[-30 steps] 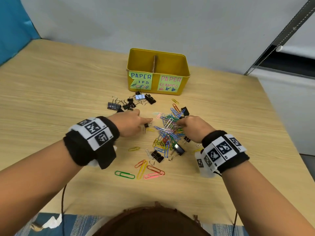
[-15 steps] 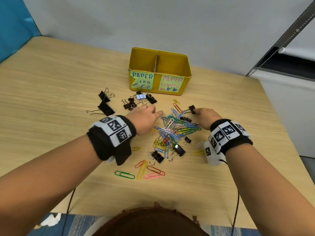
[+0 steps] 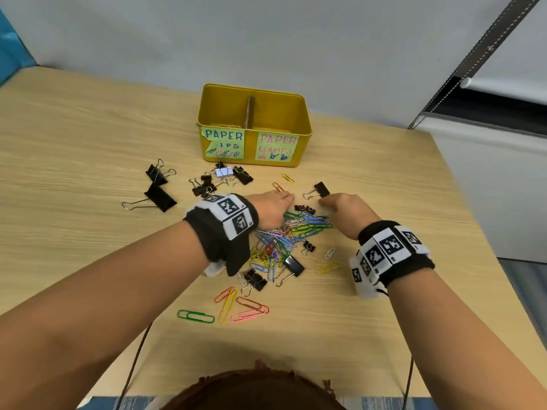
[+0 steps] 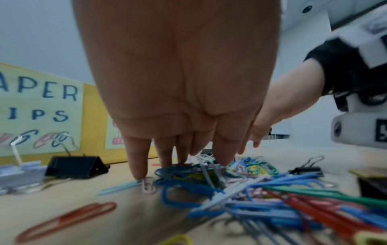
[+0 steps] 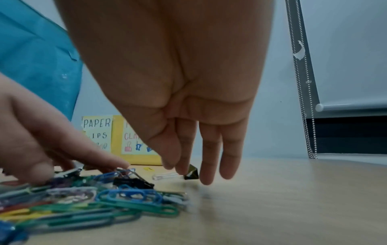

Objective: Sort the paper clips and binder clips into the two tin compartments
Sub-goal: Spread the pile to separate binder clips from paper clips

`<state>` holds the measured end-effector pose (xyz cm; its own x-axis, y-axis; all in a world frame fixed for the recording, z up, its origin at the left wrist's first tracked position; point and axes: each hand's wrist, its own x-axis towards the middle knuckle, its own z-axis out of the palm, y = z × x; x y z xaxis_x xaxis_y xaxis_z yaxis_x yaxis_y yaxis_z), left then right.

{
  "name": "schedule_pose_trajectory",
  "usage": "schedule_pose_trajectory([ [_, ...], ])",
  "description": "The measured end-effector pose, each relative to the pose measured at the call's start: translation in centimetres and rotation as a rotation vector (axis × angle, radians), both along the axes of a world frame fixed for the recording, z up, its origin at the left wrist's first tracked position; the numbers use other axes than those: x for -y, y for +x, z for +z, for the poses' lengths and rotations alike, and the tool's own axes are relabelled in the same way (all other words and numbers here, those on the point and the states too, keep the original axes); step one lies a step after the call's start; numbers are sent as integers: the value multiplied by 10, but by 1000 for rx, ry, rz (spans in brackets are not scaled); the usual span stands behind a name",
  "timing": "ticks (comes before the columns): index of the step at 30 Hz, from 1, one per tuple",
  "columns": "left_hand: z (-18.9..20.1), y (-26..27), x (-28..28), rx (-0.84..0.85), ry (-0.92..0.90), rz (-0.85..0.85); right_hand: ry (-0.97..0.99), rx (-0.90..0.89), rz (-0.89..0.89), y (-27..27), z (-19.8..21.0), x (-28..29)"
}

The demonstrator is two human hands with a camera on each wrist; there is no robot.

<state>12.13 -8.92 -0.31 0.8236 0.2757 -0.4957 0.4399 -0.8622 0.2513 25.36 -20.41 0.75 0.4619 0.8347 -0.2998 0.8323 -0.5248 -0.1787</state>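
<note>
Both hands released, fingers extended: left hand (image 3: 273, 207) on the paper-clip heap (image 3: 291, 232) mid-table, right hand (image 3: 344, 210) beside a binder clip (image 3: 319, 190). Pinch that clip's body, then drop into the tin (image 3: 254, 128) toward the far edge, right compartment.

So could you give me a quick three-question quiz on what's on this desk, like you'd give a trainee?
1. True or false: the yellow tin has one undivided space.
2. Which label is on the tin's right half: A) PAPER CLAMPS B) STAPLES C) PINS?
3. What small black thing lies at the right hand fingertips?

Key: 1. False, a divider splits it. 2. A. 3. A binder clip.
</note>
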Motion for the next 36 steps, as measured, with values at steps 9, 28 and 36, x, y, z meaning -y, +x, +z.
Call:
schedule_pose_trajectory([
  [9, -1, -16, 5, -72, 45, -29, -257, -114, 225, -10, 2, -11],
  [28, -3, -6, 26, -82, 44, -162, -58, -180, 2, -33, 0, 13],
  [36, 8, -54, 2, 136, -38, 9, -113, 68, -179, 5, 4, 20],
])
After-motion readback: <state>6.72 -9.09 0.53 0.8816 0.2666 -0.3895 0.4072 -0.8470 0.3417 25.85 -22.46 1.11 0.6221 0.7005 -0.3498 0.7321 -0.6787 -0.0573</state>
